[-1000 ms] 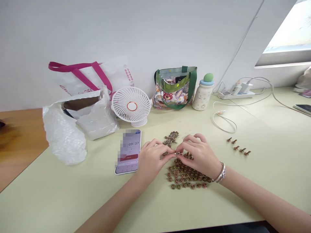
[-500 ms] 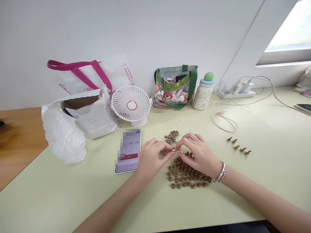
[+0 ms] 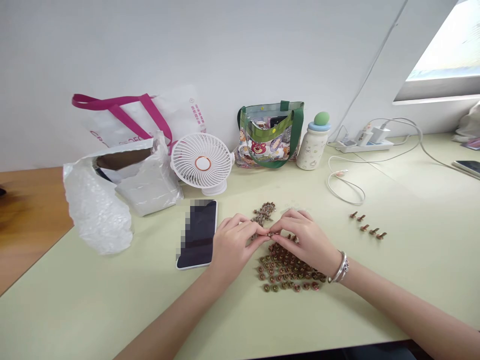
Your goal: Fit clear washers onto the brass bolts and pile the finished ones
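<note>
Left hand point(image 3: 234, 247) and right hand point(image 3: 305, 239) together, both clamped on a small brass-coloured fastener point(image 3: 270, 233) between them, long axis too small to tell; a spread of like fasteners point(image 3: 285, 274) lies just below the right hand, a tangled cluster point(image 3: 264, 212) just ahead.

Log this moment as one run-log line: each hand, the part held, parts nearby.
left hand: pinching small metal fastener | right hand: pinching same fastener | below hands: fastener cluster | far right: fastener row
</note>
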Tool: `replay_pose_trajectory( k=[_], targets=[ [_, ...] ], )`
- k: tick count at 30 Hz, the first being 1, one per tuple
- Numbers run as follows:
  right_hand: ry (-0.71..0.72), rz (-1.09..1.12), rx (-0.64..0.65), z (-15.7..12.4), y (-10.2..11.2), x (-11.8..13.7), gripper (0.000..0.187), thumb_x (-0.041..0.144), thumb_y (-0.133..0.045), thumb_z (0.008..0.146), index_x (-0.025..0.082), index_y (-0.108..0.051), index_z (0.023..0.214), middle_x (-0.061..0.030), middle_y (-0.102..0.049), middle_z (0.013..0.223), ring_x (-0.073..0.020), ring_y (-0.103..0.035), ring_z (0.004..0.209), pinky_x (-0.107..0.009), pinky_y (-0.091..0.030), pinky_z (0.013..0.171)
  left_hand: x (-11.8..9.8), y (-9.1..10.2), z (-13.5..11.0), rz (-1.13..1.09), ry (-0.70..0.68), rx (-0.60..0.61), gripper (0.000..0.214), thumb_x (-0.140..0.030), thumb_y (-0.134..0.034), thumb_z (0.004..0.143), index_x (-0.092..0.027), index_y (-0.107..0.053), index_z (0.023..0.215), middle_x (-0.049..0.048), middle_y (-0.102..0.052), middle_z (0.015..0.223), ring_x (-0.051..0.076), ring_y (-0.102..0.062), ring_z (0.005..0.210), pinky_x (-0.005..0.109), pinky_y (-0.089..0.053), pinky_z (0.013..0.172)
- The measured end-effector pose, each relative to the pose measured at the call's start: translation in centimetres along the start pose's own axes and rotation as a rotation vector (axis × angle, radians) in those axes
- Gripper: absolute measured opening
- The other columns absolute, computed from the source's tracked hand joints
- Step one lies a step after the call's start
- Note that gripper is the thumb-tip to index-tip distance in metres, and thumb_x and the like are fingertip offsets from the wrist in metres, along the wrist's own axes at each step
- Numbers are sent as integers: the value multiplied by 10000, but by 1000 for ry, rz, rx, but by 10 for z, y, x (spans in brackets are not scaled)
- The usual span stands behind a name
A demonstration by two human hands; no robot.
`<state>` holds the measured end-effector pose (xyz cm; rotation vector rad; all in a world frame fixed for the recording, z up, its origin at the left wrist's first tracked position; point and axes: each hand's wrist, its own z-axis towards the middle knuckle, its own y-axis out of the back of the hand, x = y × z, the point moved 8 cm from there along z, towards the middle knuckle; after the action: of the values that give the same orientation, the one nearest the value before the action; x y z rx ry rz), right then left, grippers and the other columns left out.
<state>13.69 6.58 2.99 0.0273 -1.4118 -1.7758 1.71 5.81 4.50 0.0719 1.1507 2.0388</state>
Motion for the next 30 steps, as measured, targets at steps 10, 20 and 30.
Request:
replay_pose_trajectory(
  k=[10, 20, 30],
  targets=[
    [96, -191, -172, -3, 10, 8, 37, 247, -533, 837, 226, -552, 813, 4, -649, 737, -174, -553, 827, -335, -336, 799, 1, -4, 1, -9, 61, 46, 136, -338, -601, 796, -218, -582, 734, -50, -633, 690, 133, -555, 729, 273, -393, 678],
    [172, -190, -201, -3, 11, 13, 50, 234, -534, 833, 213, -568, 864, 17, -645, 750, -145, -550, 802, -316, -343, 801, 9, -10, 1, -117, 251, 177, 143, -323, -529, 828, -226, -567, 730, -58, -606, 737, 125, -550, 760, 252, -397, 701],
    [172, -256, -270, -2, 20, 7, 34, 234, -538, 839, 224, -570, 830, 12, -650, 726, -160, -554, 805, -318, -349, 780, 17, -10, 1, -156, 350, 209, 163, -317, -500, 826, -219, -554, 707, -47, -596, 739, 139, -546, 778, 257, -396, 688]
  ],
)
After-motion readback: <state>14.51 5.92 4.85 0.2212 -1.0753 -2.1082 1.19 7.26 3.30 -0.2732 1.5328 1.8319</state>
